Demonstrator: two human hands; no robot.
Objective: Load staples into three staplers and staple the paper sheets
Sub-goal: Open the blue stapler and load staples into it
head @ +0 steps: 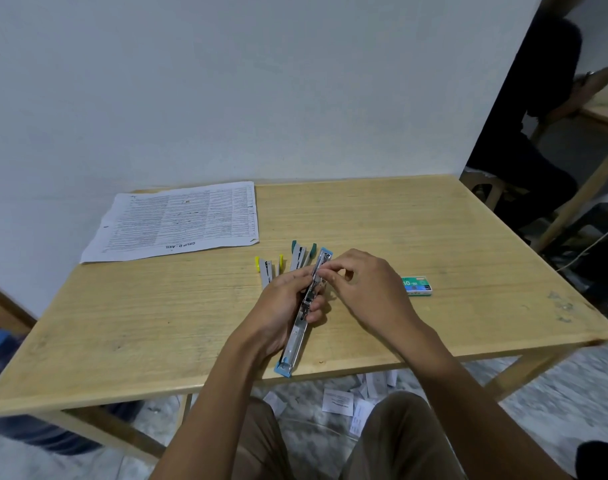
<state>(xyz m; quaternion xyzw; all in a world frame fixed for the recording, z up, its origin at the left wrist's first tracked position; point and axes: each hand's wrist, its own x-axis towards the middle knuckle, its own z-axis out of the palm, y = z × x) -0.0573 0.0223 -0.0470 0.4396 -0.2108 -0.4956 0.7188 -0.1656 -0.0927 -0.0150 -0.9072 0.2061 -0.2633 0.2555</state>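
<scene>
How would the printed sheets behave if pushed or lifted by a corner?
The printed sheets look thin, one corner curled: probably light and floppy. They seem to overhang the table, so a push may slide them off.

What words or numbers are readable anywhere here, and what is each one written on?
"GRUP D - AKIL": heading on the paper sheets, upside down to the camera.
"10-": on the green staple box; the rest of its label is too blurred to read.
Body print on the paper sheets: too small to read.
Paper slips on the floor: print too small to read.
Blue stapler: no readable text.
</scene>
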